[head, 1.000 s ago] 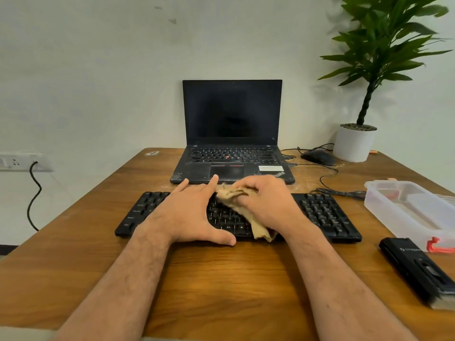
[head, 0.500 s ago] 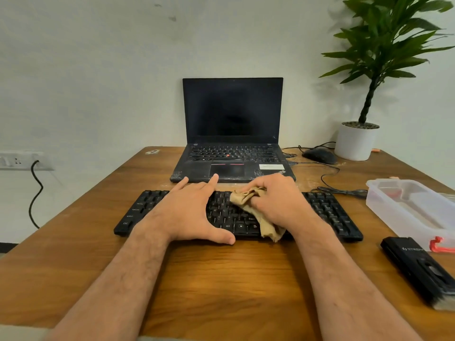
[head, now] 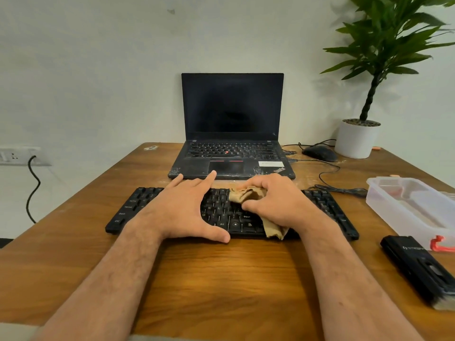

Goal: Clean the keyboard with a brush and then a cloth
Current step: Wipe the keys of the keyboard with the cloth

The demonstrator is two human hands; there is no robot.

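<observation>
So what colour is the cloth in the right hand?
Tan, plain with no pattern: the cloth shows best in the head view.

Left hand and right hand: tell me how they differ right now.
The left hand lies flat and open on the keyboard, fingers spread, holding nothing; the right hand is curled around a tan cloth. The left hand covers the keyboard's left half; the right hand sits right of centre, with cloth trailing below it. Both hands are bare and rest on the same black keyboard.
</observation>
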